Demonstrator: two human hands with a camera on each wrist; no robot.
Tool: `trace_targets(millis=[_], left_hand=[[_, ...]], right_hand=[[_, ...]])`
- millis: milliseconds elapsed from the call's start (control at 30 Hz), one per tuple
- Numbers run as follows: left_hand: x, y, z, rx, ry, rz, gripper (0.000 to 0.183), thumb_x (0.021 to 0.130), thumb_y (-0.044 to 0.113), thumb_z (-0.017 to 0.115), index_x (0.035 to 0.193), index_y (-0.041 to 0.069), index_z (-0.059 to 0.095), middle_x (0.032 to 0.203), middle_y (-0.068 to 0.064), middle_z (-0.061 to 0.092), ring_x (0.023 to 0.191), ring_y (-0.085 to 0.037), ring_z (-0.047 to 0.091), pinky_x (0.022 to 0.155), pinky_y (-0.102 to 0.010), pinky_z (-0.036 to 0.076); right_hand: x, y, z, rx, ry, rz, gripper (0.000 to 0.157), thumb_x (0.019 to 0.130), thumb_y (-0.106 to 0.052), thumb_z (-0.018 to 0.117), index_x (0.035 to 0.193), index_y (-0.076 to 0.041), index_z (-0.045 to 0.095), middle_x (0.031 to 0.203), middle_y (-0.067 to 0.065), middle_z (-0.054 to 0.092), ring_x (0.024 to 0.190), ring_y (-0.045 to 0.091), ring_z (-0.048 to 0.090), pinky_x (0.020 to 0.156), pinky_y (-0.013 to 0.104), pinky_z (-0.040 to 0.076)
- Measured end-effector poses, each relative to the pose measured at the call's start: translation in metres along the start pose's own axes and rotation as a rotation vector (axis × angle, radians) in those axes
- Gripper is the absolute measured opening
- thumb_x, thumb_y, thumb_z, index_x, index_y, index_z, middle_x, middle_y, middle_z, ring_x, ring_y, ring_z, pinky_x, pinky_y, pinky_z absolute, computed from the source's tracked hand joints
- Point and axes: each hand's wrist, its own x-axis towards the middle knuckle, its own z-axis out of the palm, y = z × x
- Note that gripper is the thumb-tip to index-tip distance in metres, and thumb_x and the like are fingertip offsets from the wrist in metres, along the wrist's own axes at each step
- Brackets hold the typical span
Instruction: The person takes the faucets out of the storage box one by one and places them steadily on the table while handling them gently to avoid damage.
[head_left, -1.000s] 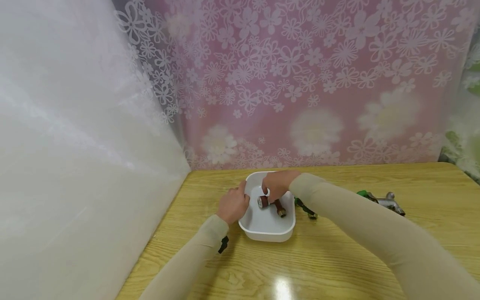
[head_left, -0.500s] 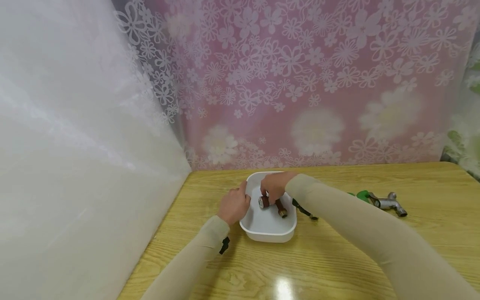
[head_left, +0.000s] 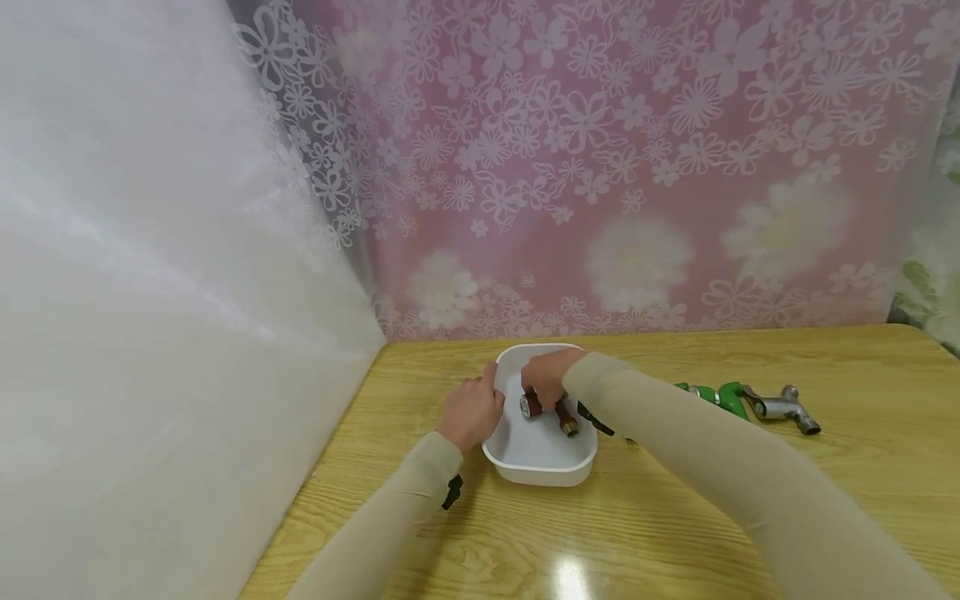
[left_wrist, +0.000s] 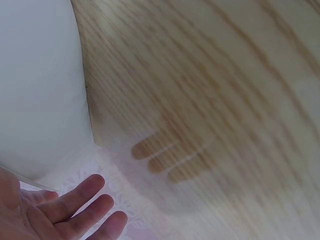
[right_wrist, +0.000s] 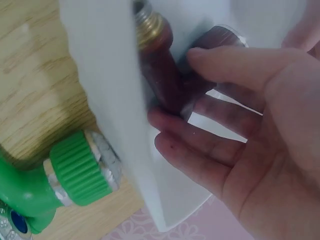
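A white plastic basin stands on the wooden table. My left hand holds its left rim, with the thumb over the edge; in the left wrist view several fingers stretch loosely outside the wall. Inside the basin, my right hand grips a dark brown faucet between thumb and fingers. The faucet has a brass threaded end and a wide round end with a pale face. Part of its body is hidden behind the hand. It lies low in the basin; whether it touches the bottom I cannot tell.
Right of the basin lies a green faucet, close against the outer wall. Farther right are another green fitting and a silver metal faucet. A white sheet bounds the left, a pink flowered curtain the back.
My right forearm has swung slightly left, so more of the green fitting shows beyond the sleeve. The right fingers have closed in on the brown faucet. The left hand keeps its hold.
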Motion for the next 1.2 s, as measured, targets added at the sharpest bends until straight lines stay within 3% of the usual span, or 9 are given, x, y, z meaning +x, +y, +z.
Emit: trace_targets(millis=[400, 833, 1200], left_hand=[[0.0011, -0.0019, 0.0017, 0.005, 0.008, -0.009, 0.051, 0.104, 0.026, 0.046, 0.153, 0.014, 0.037, 0.109, -0.014, 0.072, 0.083, -0.025, 0.068, 0.056, -0.037, 0.052], [0.0016, -0.0017, 0.0019, 0.006, 0.015, 0.000, 0.051, 0.104, 0.025, 0.046, 0.153, 0.013, 0.037, 0.100, -0.012, 0.071, 0.073, -0.021, 0.065, 0.050, -0.032, 0.048], [0.0020, -0.0026, 0.0048, 0.001, 0.026, 0.016, 0.050, 0.105, 0.024, 0.046, 0.153, 0.012, 0.037, 0.096, -0.013, 0.070, 0.067, -0.018, 0.060, 0.049, -0.031, 0.045]], right_hand=[[-0.0017, -0.0048, 0.0008, -0.027, 0.018, -0.011, 0.014, 0.088, -0.008, 0.072, 0.092, -0.021, 0.069, 0.085, -0.006, 0.065, 0.072, 0.011, 0.054, 0.064, 0.028, 0.041], [-0.0014, -0.0050, 0.0022, -0.074, 0.058, 0.017, 0.013, 0.088, -0.009, 0.072, 0.089, -0.019, 0.064, 0.080, -0.003, 0.064, 0.068, 0.013, 0.052, 0.065, 0.030, 0.042], [-0.0019, -0.0039, -0.0022, -0.039, 0.065, -0.010, 0.009, 0.088, -0.012, 0.074, 0.090, -0.017, 0.067, 0.078, -0.002, 0.065, 0.066, 0.012, 0.054, 0.063, 0.030, 0.043]])
